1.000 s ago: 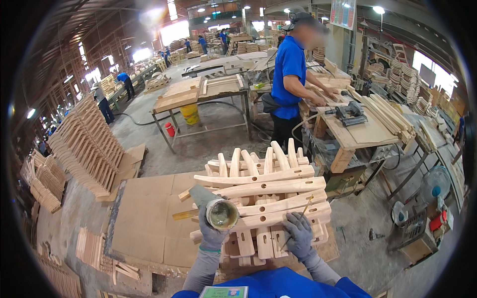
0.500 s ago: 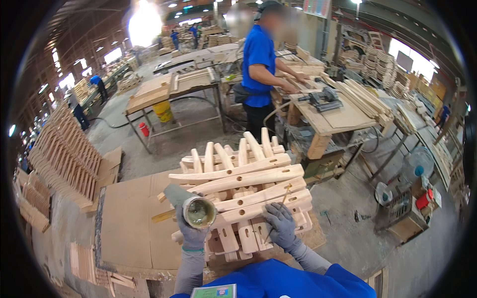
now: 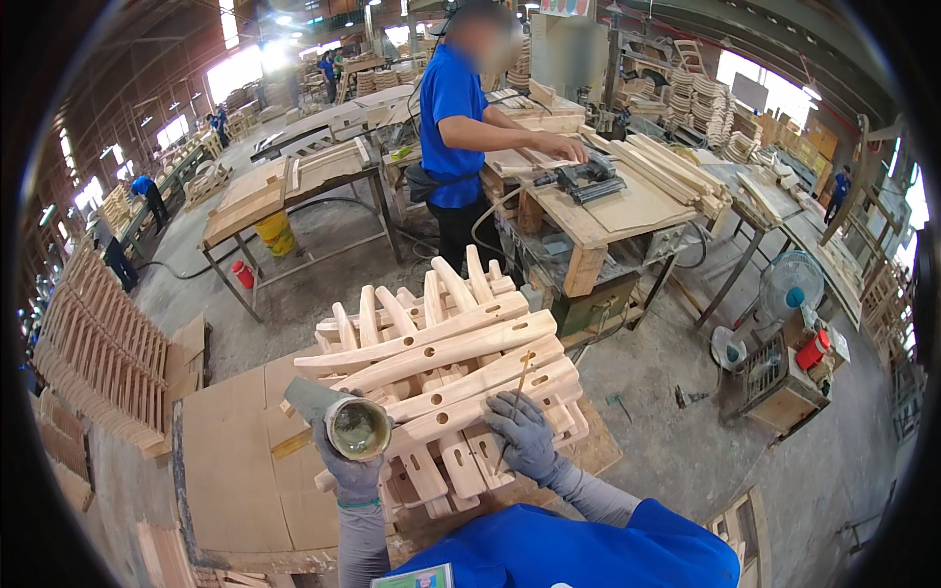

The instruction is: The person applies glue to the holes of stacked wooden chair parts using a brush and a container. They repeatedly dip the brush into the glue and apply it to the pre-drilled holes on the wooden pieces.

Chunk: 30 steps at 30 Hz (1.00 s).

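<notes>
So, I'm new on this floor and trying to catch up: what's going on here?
The person's gloved left hand holds a cup with greenish stuff inside. The gloved right hand holds a thin stick over a pile of wooden pieces, some with holes; whether it touches them is hard to tell. Beyond, a worker in blue stands at a table with a power tool on it.
</notes>
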Available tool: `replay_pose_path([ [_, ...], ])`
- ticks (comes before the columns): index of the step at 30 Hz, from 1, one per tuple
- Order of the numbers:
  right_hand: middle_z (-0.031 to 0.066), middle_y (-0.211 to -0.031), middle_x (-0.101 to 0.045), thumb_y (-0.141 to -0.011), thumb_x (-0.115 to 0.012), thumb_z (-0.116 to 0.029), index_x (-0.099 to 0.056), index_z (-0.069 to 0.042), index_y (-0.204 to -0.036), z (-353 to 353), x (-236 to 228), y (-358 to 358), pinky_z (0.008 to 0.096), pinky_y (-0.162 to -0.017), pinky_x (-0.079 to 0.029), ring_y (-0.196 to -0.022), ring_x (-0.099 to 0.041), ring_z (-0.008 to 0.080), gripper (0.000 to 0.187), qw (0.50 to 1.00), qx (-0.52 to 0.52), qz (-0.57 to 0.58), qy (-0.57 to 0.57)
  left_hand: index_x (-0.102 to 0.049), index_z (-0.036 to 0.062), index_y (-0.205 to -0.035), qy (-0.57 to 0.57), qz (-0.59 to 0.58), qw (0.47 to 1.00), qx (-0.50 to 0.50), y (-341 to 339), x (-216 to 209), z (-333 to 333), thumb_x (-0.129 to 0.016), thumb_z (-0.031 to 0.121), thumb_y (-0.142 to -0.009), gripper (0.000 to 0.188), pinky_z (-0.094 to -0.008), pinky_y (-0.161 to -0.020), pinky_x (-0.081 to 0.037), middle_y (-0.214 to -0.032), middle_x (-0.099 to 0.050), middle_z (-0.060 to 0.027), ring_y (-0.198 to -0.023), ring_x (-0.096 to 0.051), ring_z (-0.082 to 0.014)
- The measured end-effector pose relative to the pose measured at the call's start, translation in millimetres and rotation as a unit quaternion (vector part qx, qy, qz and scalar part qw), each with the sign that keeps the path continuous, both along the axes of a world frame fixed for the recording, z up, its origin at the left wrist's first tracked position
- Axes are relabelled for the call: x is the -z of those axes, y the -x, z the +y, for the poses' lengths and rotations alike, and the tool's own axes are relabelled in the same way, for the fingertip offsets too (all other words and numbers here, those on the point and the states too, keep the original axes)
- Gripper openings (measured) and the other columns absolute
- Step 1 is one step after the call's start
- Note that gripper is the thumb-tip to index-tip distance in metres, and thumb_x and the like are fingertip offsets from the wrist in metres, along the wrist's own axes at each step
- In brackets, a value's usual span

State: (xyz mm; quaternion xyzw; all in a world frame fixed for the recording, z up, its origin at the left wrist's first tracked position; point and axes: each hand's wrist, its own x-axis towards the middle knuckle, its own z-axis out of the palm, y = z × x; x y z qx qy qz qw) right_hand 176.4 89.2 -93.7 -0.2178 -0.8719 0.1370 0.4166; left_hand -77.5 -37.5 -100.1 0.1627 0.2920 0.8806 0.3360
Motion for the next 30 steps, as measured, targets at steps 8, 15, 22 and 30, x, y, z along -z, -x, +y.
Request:
replay_pose_path([
  [8,0.009,-0.116,-0.061,-0.074,-0.058,-0.004,-0.064,-0.009,-0.102,1,1,-1,0.0431,-0.103,-0.038,-0.114,-0.054,0.0294,0.029,1.0,-0.001,0.001,0.003,-0.047,0.0057,-0.126,-0.018,-0.068,0.997,0.041,-11,-22,3,-0.043,0.049,-0.091,0.057,-0.0521,-0.074,-0.054,-0.122,-0.055,-0.0148,-0.093,-0.062,-0.0345],
  [15,0.0114,-0.114,-0.061,-0.072,-0.064,-0.004,-0.064,-0.008,-0.1,3,1,-2,0.0435,-0.1,-0.041,-0.111,-0.055,0.031,0.029,1.0,-0.017,0.016,-0.003,-0.048,0.005,-0.126,-0.011,-0.047,0.998,0.033,-10,-21,2,-0.044,0.049,-0.09,0.057,-0.0523,-0.073,-0.052,-0.121,-0.056,-0.0149,-0.093,-0.061,-0.0335],
  [22,0.011,-0.118,-0.059,-0.073,-0.062,-0.004,-0.061,-0.008,-0.105,4,4,-5,0.0444,-0.104,-0.037,-0.116,-0.052,0.0305,0.033,0.999,-0.032,0.014,0.008,-0.048,0.0042,-0.127,0.006,-0.032,0.999,0.003,-15,-25,4,-0.042,0.048,-0.091,0.057,-0.0496,-0.073,-0.051,-0.121,-0.056,-0.013,-0.092,-0.061,-0.032],
  [30,0.0098,-0.122,-0.056,-0.076,-0.061,-0.008,-0.059,-0.009,-0.109,3,6,-7,0.0425,-0.106,-0.035,-0.119,-0.049,0.0284,0.032,1.0,-0.023,-0.005,0.006,-0.045,0.0039,-0.129,-0.005,-0.031,0.999,0.027,-22,-34,5,-0.042,0.048,-0.092,0.057,-0.0487,-0.068,-0.056,-0.12,-0.056,-0.0148,-0.088,-0.063,-0.0329],
])
